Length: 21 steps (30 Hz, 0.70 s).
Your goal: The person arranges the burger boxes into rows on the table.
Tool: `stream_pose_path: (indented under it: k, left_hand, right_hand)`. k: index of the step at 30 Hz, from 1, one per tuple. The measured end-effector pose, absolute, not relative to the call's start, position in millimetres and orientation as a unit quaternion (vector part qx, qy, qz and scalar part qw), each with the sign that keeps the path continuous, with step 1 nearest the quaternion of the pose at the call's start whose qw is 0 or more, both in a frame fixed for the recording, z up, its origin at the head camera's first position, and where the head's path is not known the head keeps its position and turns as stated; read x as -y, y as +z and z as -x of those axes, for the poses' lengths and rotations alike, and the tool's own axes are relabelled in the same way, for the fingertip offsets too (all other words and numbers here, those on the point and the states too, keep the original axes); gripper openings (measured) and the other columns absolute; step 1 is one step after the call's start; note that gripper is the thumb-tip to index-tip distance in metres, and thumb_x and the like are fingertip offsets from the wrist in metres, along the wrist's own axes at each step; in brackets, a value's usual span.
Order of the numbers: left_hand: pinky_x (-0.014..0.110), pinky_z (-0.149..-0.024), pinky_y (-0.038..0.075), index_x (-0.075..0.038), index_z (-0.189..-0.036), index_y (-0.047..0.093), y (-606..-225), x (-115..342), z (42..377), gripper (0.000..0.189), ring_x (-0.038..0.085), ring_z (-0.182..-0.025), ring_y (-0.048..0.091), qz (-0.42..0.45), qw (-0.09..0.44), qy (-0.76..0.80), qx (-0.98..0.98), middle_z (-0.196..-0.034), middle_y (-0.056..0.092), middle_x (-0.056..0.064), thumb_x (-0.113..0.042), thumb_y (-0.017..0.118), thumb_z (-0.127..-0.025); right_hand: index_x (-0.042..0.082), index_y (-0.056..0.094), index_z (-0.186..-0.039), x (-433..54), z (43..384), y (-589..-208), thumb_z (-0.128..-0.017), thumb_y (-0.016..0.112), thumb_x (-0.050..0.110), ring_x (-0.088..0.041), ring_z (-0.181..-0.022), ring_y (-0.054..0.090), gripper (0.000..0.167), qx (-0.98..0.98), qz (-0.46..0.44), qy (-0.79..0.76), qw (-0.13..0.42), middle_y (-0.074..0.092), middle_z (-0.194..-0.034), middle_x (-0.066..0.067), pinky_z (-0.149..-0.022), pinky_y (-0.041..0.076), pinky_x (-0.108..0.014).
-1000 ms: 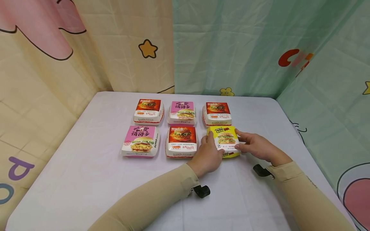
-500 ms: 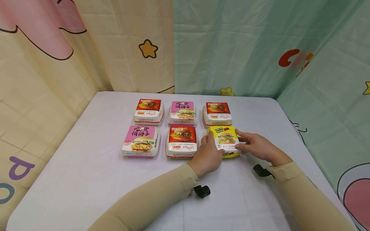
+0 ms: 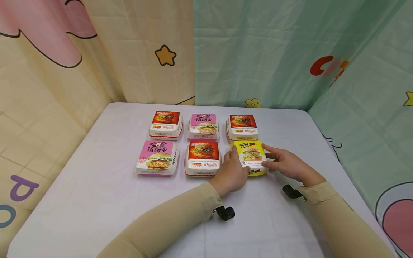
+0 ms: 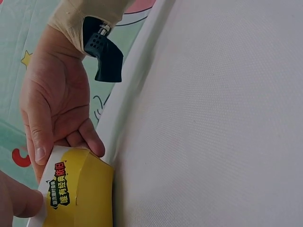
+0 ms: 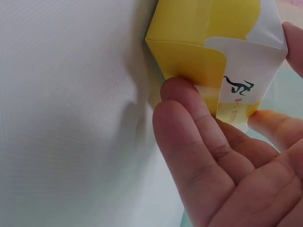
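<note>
A yellow and white burger box [image 3: 250, 154] stands at the right end of the front row, between both hands. My left hand [image 3: 232, 173] holds its left side, with the thumb at the near corner; most of those fingers are hidden in the left wrist view. On the opposite side, my right hand [image 3: 285, 163] grips the box by its right edge with thumb and fingers. In the right wrist view, fingertips [image 5: 177, 120] lie against the yellow lower wall. A red and white burger box [image 3: 203, 157] is close beside my left hand.
A pink burger box [image 3: 157, 157] stands at the front left. Behind are a red box [image 3: 166, 124], another pink box [image 3: 203, 126] and another red box [image 3: 242, 126], close behind the yellow one. A white cloth covers the table [image 3: 96, 200]; printed curtains [image 3: 251, 53] hang behind it.
</note>
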<state>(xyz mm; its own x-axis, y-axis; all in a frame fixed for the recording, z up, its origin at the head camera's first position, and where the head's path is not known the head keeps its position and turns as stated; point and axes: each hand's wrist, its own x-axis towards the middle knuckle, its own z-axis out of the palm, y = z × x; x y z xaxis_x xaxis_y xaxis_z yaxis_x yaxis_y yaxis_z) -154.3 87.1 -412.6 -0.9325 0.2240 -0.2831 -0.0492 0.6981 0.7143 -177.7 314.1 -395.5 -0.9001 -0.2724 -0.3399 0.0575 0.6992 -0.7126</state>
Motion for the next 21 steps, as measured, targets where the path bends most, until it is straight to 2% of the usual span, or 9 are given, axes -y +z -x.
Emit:
stream_pose_path:
  k: [12, 21]
  left_hand:
    - [0.051, -0.123, 0.04, -0.015, -0.171, 0.001, -409.9, -85.5, 152.9, 0.095, 0.032, -0.147, 0.045, -0.049, 0.18, 0.394, -0.9, -0.172, 0.02, 0.017, -0.043, 0.063, -0.104]
    - [0.053, -0.126, 0.036, -0.015, -0.171, -0.001, -408.7, -84.1, 151.0, 0.096, 0.034, -0.155, 0.037, -0.051, 0.185, 0.399, -0.897, -0.176, 0.009, 0.016, -0.042, 0.063, -0.104]
  right_hand:
    - [0.014, 0.021, -0.169, -314.7, 176.5, -395.1, -0.102, 0.07, 0.039, -0.04, -0.133, 0.062, 0.087, -0.898, 0.065, -0.381, 0.211, 0.042, -0.161, -0.032, -0.102, 0.059, -0.05]
    - [0.014, 0.018, -0.17, -315.2, 175.8, -394.2, -0.104, 0.067, 0.039, -0.042, -0.137, 0.059, 0.085, -0.899, 0.074, -0.38, 0.206, 0.039, -0.163, -0.032, -0.105, 0.056, -0.054]
